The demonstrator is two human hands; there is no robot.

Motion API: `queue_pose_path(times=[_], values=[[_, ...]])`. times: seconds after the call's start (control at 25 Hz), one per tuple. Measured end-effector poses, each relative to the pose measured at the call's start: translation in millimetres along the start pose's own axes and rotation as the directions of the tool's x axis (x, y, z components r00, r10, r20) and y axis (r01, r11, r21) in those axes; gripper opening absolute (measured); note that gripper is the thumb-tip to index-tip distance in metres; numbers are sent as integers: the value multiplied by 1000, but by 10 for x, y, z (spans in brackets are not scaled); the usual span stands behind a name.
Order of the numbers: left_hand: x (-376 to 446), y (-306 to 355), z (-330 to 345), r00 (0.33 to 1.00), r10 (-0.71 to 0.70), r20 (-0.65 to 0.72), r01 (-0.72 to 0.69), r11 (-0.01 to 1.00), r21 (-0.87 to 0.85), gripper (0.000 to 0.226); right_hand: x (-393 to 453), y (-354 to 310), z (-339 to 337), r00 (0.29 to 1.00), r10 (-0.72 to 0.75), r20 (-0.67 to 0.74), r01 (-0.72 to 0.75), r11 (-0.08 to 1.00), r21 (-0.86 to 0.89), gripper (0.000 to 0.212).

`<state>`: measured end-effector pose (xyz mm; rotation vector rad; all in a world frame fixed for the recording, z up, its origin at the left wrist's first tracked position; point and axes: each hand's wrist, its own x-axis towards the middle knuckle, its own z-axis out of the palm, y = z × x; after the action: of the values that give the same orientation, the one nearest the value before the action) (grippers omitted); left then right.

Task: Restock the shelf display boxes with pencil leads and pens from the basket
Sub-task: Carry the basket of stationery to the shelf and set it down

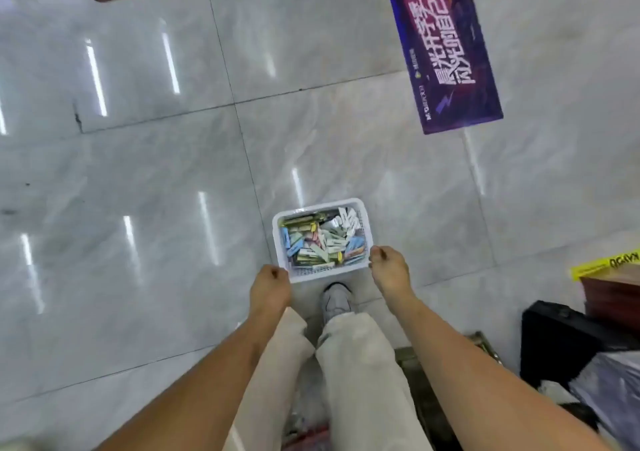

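Two hands, left [272, 286] and right [388, 268], grip the white basket [323, 272] of small packets; purple banner [446, 52] lettering blurred.

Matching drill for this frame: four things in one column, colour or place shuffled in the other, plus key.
1. basket
2. banner
3. left hand
4. shoe

A. purple, upper right on the floor
B. grips the basket's near left corner
C. white, full of small packs
D. grey, just below the basket

Pairs: 1-C, 2-A, 3-B, 4-D
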<state>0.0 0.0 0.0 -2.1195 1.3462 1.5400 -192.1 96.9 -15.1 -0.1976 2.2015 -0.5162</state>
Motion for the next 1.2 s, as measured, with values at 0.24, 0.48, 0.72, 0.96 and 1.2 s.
queue_pose_path(times=[0.24,0.48,0.72,0.96,1.2], values=[[1591,-404,901,986,-126,-106,127,992,11,43,1494,650,733,996,26,-86,-30,998,-56,36],[2727,-761,1416,972,-236,-20,234,969,-79,58,2542,1128,1264,993,107,-50,-114,982,-148,53],[2684,-658,1122,989,-107,-104,106,994,-15,58,2436,995,1141,987,132,-86,-142,984,-112,56],[1603,-96,-45,952,143,-271,-146,989,7,51,1299,17,427,991,-40,-131,44,999,30,54],[285,721,-1514,846,326,-421,-378,925,-43,49,-60,-1503,-427,943,-272,-194,290,954,73,51]])
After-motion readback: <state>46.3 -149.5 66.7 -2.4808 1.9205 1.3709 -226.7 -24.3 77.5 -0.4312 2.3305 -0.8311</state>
